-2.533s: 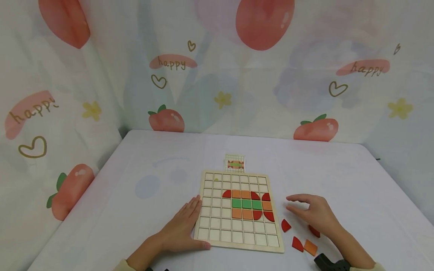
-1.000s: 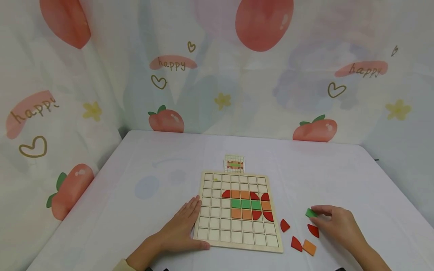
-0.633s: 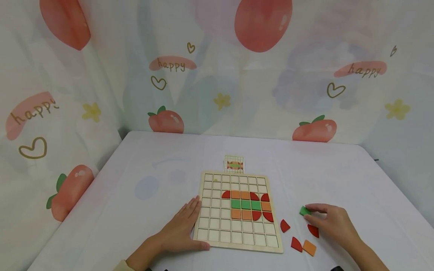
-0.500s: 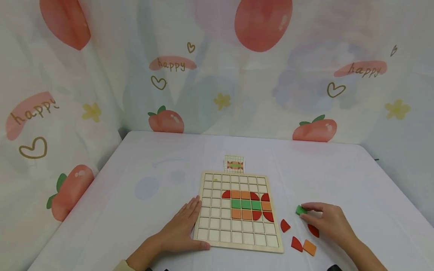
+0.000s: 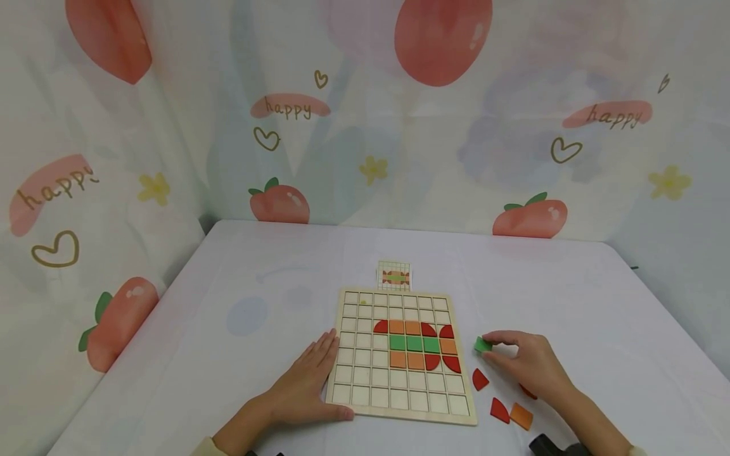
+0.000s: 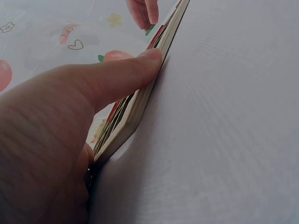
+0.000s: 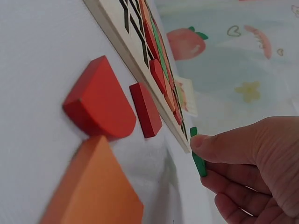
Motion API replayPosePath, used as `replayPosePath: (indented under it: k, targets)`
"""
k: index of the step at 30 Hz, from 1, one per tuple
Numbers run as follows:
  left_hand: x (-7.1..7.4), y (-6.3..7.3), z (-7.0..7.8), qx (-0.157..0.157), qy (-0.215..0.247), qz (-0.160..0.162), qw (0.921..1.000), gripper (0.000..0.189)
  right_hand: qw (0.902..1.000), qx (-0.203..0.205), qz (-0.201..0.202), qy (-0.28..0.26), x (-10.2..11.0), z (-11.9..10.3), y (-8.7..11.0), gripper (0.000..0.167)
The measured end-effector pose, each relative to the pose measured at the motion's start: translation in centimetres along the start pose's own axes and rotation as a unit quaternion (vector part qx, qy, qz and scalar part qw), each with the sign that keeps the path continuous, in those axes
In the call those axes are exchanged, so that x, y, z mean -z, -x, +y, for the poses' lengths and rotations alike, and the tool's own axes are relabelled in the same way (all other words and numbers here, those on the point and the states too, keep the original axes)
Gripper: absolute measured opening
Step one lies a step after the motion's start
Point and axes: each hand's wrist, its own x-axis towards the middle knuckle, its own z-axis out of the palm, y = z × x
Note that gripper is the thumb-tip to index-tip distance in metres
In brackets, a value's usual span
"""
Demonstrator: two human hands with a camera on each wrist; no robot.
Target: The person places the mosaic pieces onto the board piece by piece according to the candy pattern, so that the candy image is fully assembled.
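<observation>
At the left, the left hand [image 5: 299,383] rests against the board [image 5: 399,418], fingers close together along its side edge and thumb spread out to the near edge. If that light hold slackened, a bump from the right might skew the board, and perhaps nudge the card [image 5: 394,276] just beyond its far edge. The red, orange and green pieces set in the board look flat, but a hard knock could lift one.

Right of the board, the green square [image 5: 482,344] is just off its edge, pinched between thumb and fingertips of the right hand [image 5: 530,364]. The grip takes only one end (the right wrist view shows it tilted), so it could twist or slip if it caught the rim. Below lie a red piece [image 5: 480,379], a second red piece [image 5: 499,410] and an orange square [image 5: 521,416]; a low wrist might sweep them aside.

Compared with half a second ago, the left hand and board have stayed put; the right hand has brought the green square leftward, nearer the board, and now covers more of the rightmost red piece [image 5: 528,392].
</observation>
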Motion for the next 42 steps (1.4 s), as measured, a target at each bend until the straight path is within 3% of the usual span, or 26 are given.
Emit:
replayPosePath:
  k: [17,25,42]
  targets:
    - [0.2,0.0,0.0,0.0,-0.002,0.001,1.0,0.116,0.9981,0.047,0.001,-0.039,-1.6,-2.1,-1.4,0.028]
    - [0.1,-0.1,-0.1,-0.001,-0.001,0.001,1.0,0.117,0.9966,0.057,-0.018,-0.056,-2.2,-3.2,-1.9,0.025]
    - [0.0,0.0,-0.1,-0.006,-0.001,0.005,1.0,0.116,0.9884,0.118,-0.019,-0.094,-3.7,-5.8,-2.9,0.026]
